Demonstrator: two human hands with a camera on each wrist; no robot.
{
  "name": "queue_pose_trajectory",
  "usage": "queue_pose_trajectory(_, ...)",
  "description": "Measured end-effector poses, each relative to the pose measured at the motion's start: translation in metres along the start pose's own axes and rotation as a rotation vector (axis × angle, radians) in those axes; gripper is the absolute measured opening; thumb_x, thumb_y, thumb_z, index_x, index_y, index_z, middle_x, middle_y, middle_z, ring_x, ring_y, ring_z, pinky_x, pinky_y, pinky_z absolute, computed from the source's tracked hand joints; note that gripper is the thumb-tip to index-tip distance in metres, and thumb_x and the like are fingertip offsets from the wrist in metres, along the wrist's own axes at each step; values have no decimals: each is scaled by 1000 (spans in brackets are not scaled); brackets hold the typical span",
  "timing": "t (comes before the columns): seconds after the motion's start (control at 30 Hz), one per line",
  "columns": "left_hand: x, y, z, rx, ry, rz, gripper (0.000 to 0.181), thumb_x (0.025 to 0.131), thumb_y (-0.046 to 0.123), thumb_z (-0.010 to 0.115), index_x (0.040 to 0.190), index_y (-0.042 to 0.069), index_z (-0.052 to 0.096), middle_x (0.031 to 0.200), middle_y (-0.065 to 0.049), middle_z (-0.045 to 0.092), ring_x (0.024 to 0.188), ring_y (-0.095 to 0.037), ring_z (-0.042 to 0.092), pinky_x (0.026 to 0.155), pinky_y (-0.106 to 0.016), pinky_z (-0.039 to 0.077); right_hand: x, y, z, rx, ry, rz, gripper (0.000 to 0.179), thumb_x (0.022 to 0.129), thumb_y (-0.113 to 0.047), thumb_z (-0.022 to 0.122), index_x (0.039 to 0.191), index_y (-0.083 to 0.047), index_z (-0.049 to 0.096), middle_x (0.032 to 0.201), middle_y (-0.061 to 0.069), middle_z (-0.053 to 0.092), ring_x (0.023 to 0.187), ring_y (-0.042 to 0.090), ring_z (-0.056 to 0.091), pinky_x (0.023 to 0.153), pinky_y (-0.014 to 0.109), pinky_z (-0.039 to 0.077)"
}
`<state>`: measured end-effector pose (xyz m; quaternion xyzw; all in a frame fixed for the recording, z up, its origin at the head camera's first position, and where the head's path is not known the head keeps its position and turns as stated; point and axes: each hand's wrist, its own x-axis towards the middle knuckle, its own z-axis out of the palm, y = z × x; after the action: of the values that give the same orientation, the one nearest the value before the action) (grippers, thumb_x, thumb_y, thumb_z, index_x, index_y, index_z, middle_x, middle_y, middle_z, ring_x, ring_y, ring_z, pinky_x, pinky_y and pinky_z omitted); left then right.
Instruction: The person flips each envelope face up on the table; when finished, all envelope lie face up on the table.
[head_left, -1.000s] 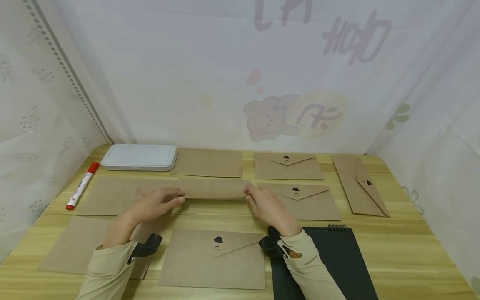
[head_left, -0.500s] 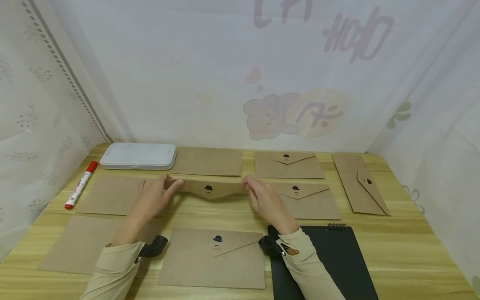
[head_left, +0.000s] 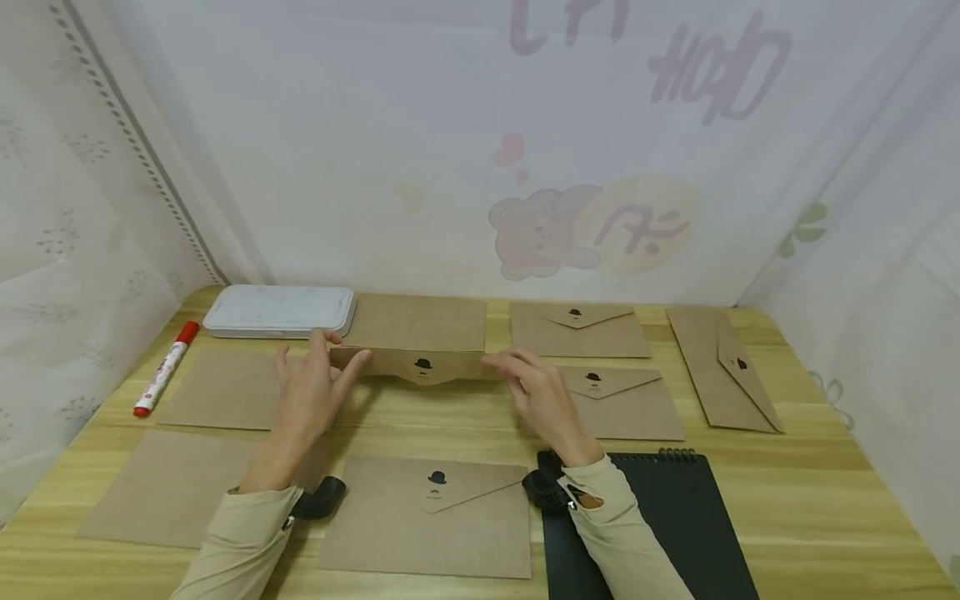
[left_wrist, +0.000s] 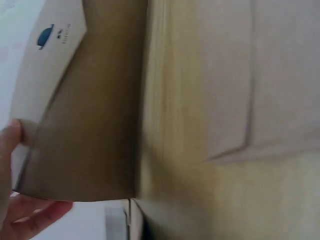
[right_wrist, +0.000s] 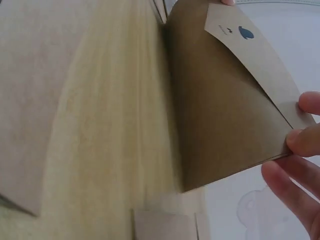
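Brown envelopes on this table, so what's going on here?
Someone is holding up one brown envelope, the left hand gripping one end and the right hand the other. It is tilted up, with a printed hat on its flap. More envelopes lie on the table, some showing flaps. A black spiral notebook lies partly behind the right sleeve; a red-capped marker and a white case sit off to the left.

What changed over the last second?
The held envelope turned from plain side to hat-printed flap and moved slightly away from the person. Left hand and right hand pinch its ends as before; nothing let go. Other envelopes, red-capped marker, white case, black spiral notebook stayed put.
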<state>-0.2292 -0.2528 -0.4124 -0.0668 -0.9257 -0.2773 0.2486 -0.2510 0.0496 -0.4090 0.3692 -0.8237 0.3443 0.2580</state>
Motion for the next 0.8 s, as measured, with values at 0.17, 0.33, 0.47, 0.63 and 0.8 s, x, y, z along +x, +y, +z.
queue_pose_trajectory(0.17,3,5,0,-49,162,15,47,85,26,69,109,-3,40,62,-19,63,63,-37,62,97,-58,25,1,0,-2,20,41,24,38,78,17,61,107,-7,69,100,8,67,62,10,52,51,21,42)
queue_pose_trajectory(0.33,3,9,5,-93,200,-2,47,82,16,73,105,-6,39,81,-25,61,82,-43,58,89,-56,33,0,-1,-3,58,39,80,34,80,15,61,106,-7,69,100,6,67,60,8,49,49,19,40)
queue_pose_trajectory(0.47,2,7,5,-21,115,48,32,82,15,72,95,-2,47,84,-18,60,83,-39,57,91,-59,29,-1,-1,-3,71,27,107,30,83,11,61,106,-7,69,100,5,67,64,8,53,51,19,42)
queue_pose_trajectory(0.63,0,8,3,27,-11,44,28,85,17,69,97,1,50,90,-15,61,85,-39,50,92,-60,26,0,0,-3,61,14,115,29,85,10,60,107,-5,69,100,7,66,65,9,54,51,20,44)
queue_pose_trajectory(0.8,-1,10,3,30,-101,41,33,81,13,73,103,1,52,97,-17,62,94,-42,46,93,-62,21,-1,1,-1,-11,-46,151,29,83,5,65,111,-3,67,111,11,60,71,13,59,61,23,50)
